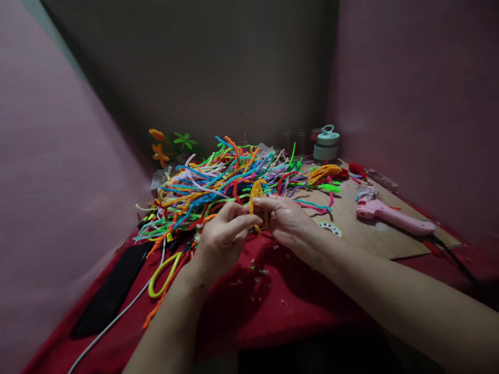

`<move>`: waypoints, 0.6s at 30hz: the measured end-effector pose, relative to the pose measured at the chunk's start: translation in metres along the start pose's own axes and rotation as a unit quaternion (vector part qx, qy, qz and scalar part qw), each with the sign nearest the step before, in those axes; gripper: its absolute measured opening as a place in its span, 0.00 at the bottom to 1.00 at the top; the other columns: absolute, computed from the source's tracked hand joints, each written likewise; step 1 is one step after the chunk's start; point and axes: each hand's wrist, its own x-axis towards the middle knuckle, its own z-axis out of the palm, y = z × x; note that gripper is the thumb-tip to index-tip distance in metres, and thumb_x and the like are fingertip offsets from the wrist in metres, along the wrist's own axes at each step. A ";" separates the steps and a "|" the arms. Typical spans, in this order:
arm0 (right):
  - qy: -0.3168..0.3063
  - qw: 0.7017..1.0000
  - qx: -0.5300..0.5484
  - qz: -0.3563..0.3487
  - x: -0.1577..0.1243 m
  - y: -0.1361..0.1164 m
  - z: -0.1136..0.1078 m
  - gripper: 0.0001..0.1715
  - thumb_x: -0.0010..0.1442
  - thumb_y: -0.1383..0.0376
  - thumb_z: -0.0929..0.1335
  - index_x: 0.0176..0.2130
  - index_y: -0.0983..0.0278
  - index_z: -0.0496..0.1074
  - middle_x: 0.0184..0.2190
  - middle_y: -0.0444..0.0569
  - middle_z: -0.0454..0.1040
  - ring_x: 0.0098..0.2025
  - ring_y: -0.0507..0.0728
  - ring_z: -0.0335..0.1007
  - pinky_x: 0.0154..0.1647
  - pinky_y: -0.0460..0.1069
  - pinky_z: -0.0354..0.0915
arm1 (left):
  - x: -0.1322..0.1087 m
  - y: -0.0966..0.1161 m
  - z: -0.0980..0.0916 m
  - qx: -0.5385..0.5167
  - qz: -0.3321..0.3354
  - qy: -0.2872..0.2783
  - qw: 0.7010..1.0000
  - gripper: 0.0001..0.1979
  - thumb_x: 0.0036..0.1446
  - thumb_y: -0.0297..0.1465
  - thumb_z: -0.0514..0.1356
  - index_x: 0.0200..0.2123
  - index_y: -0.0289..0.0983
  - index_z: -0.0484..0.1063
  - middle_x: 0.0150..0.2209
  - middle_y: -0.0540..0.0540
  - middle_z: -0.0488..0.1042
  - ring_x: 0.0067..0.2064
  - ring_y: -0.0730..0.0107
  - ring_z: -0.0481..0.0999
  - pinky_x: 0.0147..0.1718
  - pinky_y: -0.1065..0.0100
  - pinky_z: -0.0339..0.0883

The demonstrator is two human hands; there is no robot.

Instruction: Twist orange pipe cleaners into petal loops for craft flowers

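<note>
Bent orange-yellow pipe cleaners (pixel 256 195) are held up between my two hands, over the front of a big heap of coloured pipe cleaners (pixel 218 176). My left hand (pixel 228 234) is closed, thumb and forefinger pinching the lower part of the orange-yellow piece. From the other side my right hand (pixel 286 221) grips it too, with the thumb across its strands. Some of the right fingers are hidden behind the piece. Small coloured scraps (pixel 255 270) lie on the red cloth below my hands.
At right, a pink glue gun (pixel 393 215) lies on a brown board (pixel 362 244) near a roll of tape (pixel 329 228). A lidded teal jar (pixel 326 145) stands behind. Leftward are yellow-handled scissors (pixel 166 275), a white cable (pixel 125 309) and a dark phone-like slab (pixel 113 291).
</note>
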 end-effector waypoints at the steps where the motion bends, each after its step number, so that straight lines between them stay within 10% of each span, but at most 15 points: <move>1: 0.002 1.000 0.006 0.005 0.001 0.000 0.000 0.08 0.49 0.74 0.65 0.20 0.70 0.70 0.16 0.46 0.71 0.17 0.48 0.64 0.20 0.43 0.60 | -0.002 -0.002 0.003 0.032 0.024 -0.012 0.999 0.11 0.54 0.24 0.56 0.38 0.41 0.74 0.34 0.48 0.67 0.34 0.75 0.70 0.31 0.74 0.65; 18: -0.032 0.997 0.052 0.045 0.007 0.000 -0.005 0.07 0.54 0.73 0.64 0.25 0.70 0.71 0.19 0.47 0.73 0.20 0.50 0.67 0.22 0.44 0.61 | -0.002 0.000 0.008 0.072 0.100 0.026 0.992 0.10 0.54 0.22 0.58 0.39 0.38 0.73 0.39 0.45 0.71 0.40 0.72 0.74 0.36 0.73 0.70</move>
